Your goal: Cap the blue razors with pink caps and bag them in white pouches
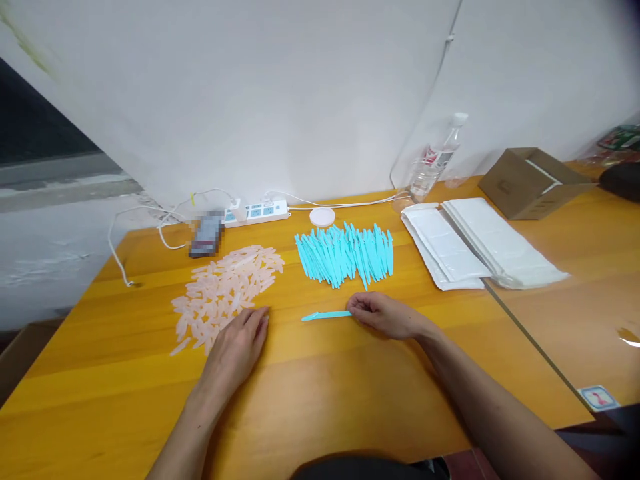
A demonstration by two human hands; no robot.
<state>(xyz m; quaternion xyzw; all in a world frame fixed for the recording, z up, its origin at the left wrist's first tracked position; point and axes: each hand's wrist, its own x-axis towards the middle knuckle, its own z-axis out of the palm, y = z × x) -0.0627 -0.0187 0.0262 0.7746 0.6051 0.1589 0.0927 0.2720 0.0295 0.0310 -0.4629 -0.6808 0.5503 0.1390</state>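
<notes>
Tabletop [340,393]: yellow-brown wood grain, crossed on the right by a dark seam [535,343].
Left hand [237,340]: back upward, fingers loosely bent, at the near right edge of the pale pink pieces [220,293]; cannot tell whether anything is under the fingers.
Right hand [383,315]: thumb and fingers pinched on the right end of one slim turquoise tool [325,315].
Held tool: nearly level, free end toward the left hand; table contact unclear.
Pink spread: many small slivers, loose, overlapping, left of centre.
Turquoise pile [345,257]: many like tools, mostly lengthwise, beyond the right hand.
White packets [450,247]: two, flat, right of the pile.
Behind pile: round white disc [322,217]; white power strip [260,212] to its left.
Far right: clear bottle [433,167], upright; cardboard box [520,187].
Wall [300,100]: white.
</notes>
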